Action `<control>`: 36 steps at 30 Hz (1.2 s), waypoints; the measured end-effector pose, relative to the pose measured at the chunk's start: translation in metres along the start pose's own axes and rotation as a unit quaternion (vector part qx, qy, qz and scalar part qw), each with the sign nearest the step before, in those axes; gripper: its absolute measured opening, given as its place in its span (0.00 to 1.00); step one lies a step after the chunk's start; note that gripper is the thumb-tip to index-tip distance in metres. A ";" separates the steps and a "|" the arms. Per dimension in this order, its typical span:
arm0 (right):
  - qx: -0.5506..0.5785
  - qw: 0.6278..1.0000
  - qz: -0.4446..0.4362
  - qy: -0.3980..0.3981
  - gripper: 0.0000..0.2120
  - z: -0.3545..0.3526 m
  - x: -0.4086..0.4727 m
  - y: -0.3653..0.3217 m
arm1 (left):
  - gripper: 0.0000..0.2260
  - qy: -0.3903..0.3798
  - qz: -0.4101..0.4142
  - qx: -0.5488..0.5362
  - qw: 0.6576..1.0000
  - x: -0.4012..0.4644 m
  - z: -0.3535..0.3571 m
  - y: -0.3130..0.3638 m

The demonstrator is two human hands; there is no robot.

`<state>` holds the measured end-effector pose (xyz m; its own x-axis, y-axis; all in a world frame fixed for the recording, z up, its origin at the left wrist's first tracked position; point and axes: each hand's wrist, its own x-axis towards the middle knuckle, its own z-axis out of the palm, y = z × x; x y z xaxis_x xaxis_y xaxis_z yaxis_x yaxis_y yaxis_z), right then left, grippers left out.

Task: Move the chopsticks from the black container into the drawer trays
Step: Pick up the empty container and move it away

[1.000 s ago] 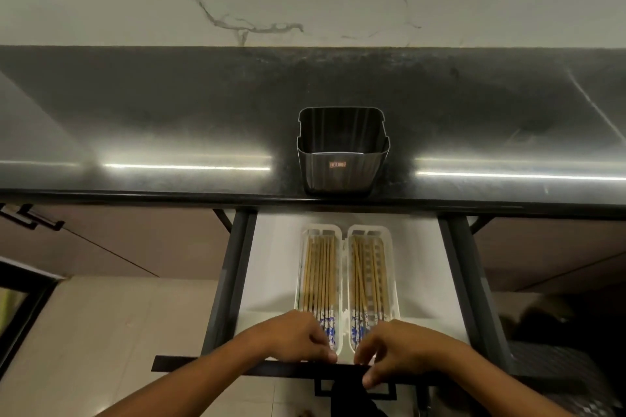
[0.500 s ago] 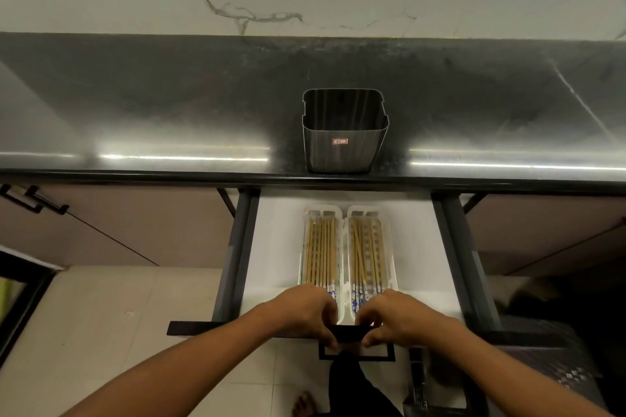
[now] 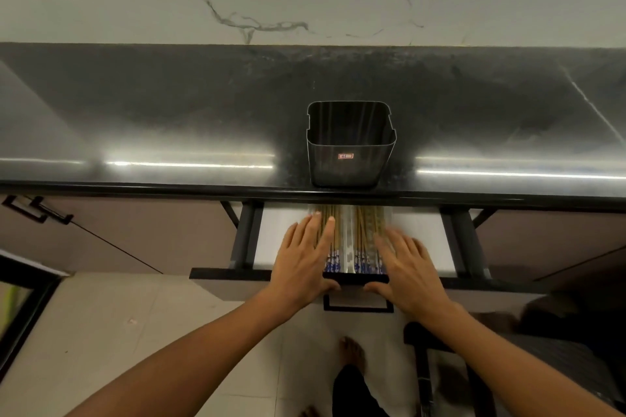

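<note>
The black container [image 3: 350, 152] stands empty on the dark countertop, right above the drawer. Two white trays [image 3: 348, 240] lie side by side in the drawer [image 3: 281, 230], filled with wooden chopsticks [image 3: 364, 234] with blue-patterned ends. My left hand [image 3: 305, 261] lies flat with straight fingers over the left tray, thumb at the drawer's front edge. My right hand [image 3: 408, 267] lies flat over the right tray in the same way. The drawer is only partly out from under the counter, so the trays' far ends are hidden.
The countertop [image 3: 169, 132] runs across the view with a marble wall behind. A black handle [image 3: 358, 305] hangs on the drawer front. Cabinet doors flank the drawer. My bare foot [image 3: 352, 354] stands on the tiled floor below.
Both hands went from curled at the drawer's front edge to flat over the trays. The drawer has slid in toward the counter, hiding more of the trays.
</note>
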<state>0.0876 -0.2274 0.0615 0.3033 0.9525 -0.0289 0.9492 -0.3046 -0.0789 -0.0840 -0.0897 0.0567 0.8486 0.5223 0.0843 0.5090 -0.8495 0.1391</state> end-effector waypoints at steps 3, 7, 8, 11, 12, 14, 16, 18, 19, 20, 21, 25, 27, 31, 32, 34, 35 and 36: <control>-0.007 0.998 0.048 0.039 0.55 0.002 0.023 0.007 | 0.55 0.015 -0.038 0.028 0.999 0.023 -0.001 -0.005; -0.001 0.992 0.116 0.047 0.58 0.004 0.057 0.017 | 0.55 0.032 -0.102 0.067 0.992 0.052 -0.001 -0.013; -0.003 0.990 0.132 0.045 0.58 0.003 0.066 0.019 | 0.54 0.033 -0.121 0.072 0.990 0.059 0.000 -0.015; -0.010 0.985 0.154 0.079 0.52 0.002 0.086 0.023 | 0.44 0.068 -0.150 0.081 0.983 0.075 -0.001 -0.027; -0.013 0.983 0.154 0.097 0.48 0.002 0.091 0.026 | 0.39 0.093 -0.145 0.086 0.981 0.079 0.000 -0.033; -0.019 0.979 0.157 0.127 0.43 0.003 0.099 0.031 | 0.31 0.129 -0.128 0.099 0.978 0.085 0.004 -0.043; -0.022 0.977 0.158 0.144 0.40 0.005 0.104 0.034 | 0.29 0.143 -0.119 0.103 0.977 0.089 0.008 -0.051; -0.029 0.976 0.153 0.155 0.39 0.006 0.107 0.038 | 0.28 0.157 -0.120 0.102 0.975 0.092 0.013 -0.055; -0.031 0.975 0.152 0.159 0.38 0.007 0.108 0.039 | 0.28 0.163 -0.125 0.102 0.973 0.094 0.015 -0.055; -0.033 0.974 0.153 0.162 0.37 0.007 0.109 0.040 | 0.28 0.169 -0.130 0.101 0.972 0.094 0.017 -0.056; -0.034 0.973 0.156 0.164 0.37 0.008 0.110 0.040 | 0.27 0.175 -0.134 0.100 0.970 0.095 0.019 -0.056; -0.042 0.971 0.166 0.169 0.33 0.007 0.115 0.040 | 0.28 0.184 -0.153 0.097 0.966 0.100 0.023 -0.057; -0.039 0.967 0.173 0.184 0.30 0.008 0.117 0.040 | 0.28 0.183 -0.166 0.087 0.965 0.103 0.023 -0.054; -0.032 0.958 0.187 0.216 0.26 0.012 0.119 0.036 | 0.28 0.171 -0.194 0.077 0.963 0.107 0.021 -0.050; -0.030 0.957 0.188 0.220 0.25 0.013 0.119 0.036 | 0.29 0.167 -0.197 0.075 0.963 0.107 0.021 -0.050; -0.026 0.957 0.194 0.212 0.26 0.012 0.121 0.034 | 0.30 0.157 -0.198 0.067 0.965 0.109 0.020 -0.050; -0.023 0.959 0.194 0.205 0.27 0.011 0.122 0.033 | 0.31 0.149 -0.200 0.064 0.966 0.109 0.019 -0.050; -0.017 0.962 0.191 0.196 0.28 0.008 0.121 0.032 | 0.32 0.141 -0.201 0.059 0.968 0.110 0.017 -0.049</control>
<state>0.1545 -0.1220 0.0475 0.6319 0.7014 0.3297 0.7629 -0.6379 -0.1051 -0.0134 0.0084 0.0427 0.5138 0.7978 0.3155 0.8170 -0.5672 0.1039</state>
